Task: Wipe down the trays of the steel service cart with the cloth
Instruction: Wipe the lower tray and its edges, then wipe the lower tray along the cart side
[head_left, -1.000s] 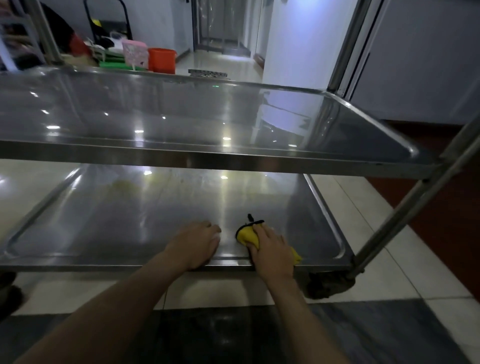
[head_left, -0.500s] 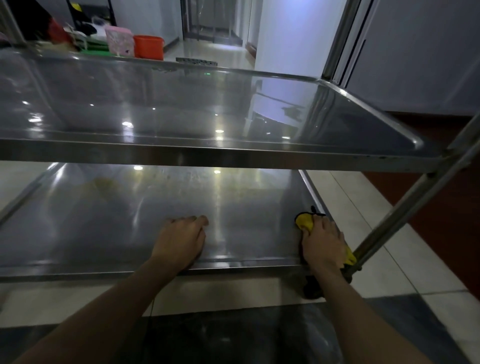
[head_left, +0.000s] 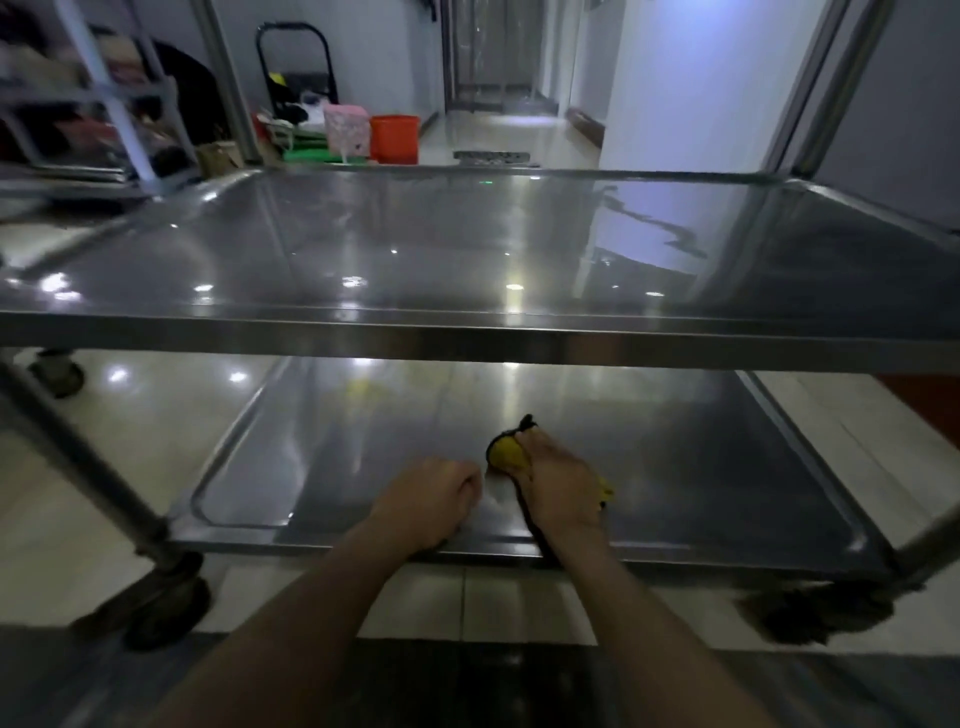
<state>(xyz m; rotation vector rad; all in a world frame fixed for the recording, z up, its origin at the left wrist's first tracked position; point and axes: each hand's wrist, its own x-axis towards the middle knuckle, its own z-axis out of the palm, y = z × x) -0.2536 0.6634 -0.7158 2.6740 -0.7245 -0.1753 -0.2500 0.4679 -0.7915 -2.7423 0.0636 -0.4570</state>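
Presently the right hand (head_left: 558, 488) presses the yellow cloth (head_left: 504, 453) flat-fingered onto the lower tray (head_left: 701, 467), near its front edge. Left hand (head_left: 428, 501) rests beside it, fingers curled, holding nothing.

Lower tray (head_left: 675, 467): under both hands, below the upper tray (head_left: 467, 249). Left hand (head_left: 426, 501): on the tray's near rim, just left of the right hand (head_left: 558, 488). Cloth (head_left: 504, 452): on the lower tray, beneath the right hand. Near-left caster (head_left: 166, 603): on the floor, well left of the left hand. Bucket (head_left: 395, 137) and bag (head_left: 347, 130): on the floor far beyond both hands, behind the upper tray, bag left of bucket.
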